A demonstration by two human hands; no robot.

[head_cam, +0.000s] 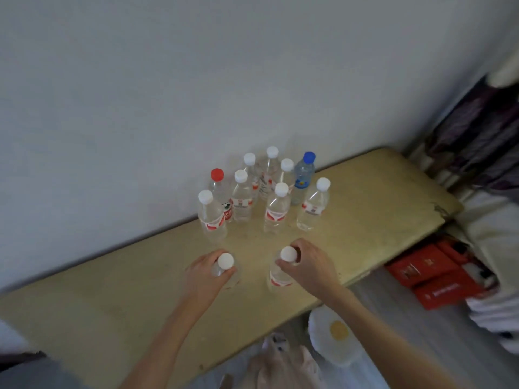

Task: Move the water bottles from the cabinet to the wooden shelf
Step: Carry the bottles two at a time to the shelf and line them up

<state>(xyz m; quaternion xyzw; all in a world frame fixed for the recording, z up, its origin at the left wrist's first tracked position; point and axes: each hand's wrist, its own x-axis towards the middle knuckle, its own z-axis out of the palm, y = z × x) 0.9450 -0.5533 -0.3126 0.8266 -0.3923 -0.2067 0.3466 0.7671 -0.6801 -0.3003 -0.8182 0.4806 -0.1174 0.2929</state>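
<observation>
A pale wooden shelf top (pixel 112 299) runs along a white wall. My left hand (pixel 203 279) grips the neck of a clear white-capped water bottle (pixel 225 261) standing on it. My right hand (pixel 311 266) grips a second white-capped bottle (pixel 279 276) with a red label, also upright on the wood. Behind them stands a cluster of several clear bottles (pixel 276 209), most with white caps. One has a red cap (pixel 217 174) and one a blue cap (pixel 309 157). The cabinet is not in view.
The white wall (pixel 196 80) rises right behind the bottles. Red packages (pixel 438 279) lie on the floor to the right of the shelf's end. A white fried-egg cushion (pixel 334 335) and a pink bag (pixel 286 363) sit below the front edge. Dark fabric (pixel 477 130) hangs at far right.
</observation>
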